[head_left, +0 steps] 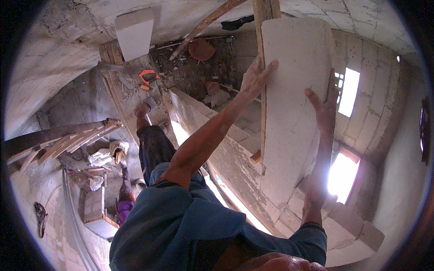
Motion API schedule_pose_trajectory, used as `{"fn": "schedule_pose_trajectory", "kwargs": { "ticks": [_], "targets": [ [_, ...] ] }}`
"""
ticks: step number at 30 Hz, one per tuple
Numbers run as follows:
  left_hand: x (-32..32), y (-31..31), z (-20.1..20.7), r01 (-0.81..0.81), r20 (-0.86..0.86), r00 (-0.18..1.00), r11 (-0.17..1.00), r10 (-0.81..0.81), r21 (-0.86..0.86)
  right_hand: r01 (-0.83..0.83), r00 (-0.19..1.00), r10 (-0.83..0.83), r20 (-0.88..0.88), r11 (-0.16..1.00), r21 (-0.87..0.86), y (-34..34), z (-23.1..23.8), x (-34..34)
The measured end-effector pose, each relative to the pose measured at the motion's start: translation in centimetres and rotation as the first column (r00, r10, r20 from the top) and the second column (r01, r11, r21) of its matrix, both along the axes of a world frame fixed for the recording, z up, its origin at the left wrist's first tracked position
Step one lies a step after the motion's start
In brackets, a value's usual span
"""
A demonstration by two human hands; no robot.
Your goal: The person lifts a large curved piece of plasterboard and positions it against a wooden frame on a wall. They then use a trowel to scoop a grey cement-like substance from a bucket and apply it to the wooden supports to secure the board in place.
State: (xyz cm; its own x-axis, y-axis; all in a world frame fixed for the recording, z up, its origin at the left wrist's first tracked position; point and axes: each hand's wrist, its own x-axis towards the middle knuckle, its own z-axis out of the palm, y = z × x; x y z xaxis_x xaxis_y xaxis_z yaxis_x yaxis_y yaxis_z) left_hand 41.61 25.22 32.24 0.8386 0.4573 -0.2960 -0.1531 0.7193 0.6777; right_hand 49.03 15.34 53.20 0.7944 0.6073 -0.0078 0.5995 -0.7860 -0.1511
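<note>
A large pale building block [296, 90] stands lengthwise in front of me, its broad face toward me. My left hand [257, 79] grips its left edge, the thumb on the face. On the opposite edge, my right hand [323, 106] clasps it with the thumb forward and the fingers along the side. The fingers behind the block's edges are partly hidden. A wooden post [265, 11] rises just behind the block's left side; I cannot tell whether they touch.
Planks [118, 97] lie under my foot, carrying an orange-framed tool [148, 77]. Another pale block [134, 36] rests at their far end. A reddish basin [201, 49] lies below. Lower left, another person's arm [125, 180] shows near a curved wooden frame [68, 137]. Bright window openings [349, 92] are at right.
</note>
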Motion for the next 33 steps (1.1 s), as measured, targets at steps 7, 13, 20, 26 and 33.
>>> {"fn": "schedule_pose_trajectory", "kwargs": {
  "ticks": [7, 13, 20, 26, 33],
  "targets": [
    [1.0, -0.8, -0.5, 0.009, 0.052, 0.999, 0.996, -0.005, -0.084, -0.020, 1.000, 0.020, -0.005, 1.000, 0.011, -0.7, -0.3, 0.7],
    [0.1, -1.1, 0.9, 0.049, 0.063, 0.997, 0.976, -0.036, -0.212, -0.022, 1.000, 0.022, 0.011, 0.999, 0.032, -0.8, -0.3, 0.2],
    [0.1, -1.4, 1.0, 0.056, 0.058, 0.997, 0.973, -0.044, -0.226, -0.023, 0.998, 0.025, 0.051, 0.998, -0.050, -0.5, -0.4, 0.2],
    [-0.5, -0.9, -0.9, 0.130, 0.043, 0.991, 0.967, -0.124, -0.221, -0.001, 1.000, 0.002, -0.018, 1.000, 0.024, -0.4, -0.3, -0.2],
    [-1.2, -1.2, -3.2, 0.060, 0.098, 0.995, 0.956, -0.033, -0.287, -0.008, 0.998, 0.011, 0.056, 0.999, -0.054, -1.0, -0.9, 0.9]
  ]
}}
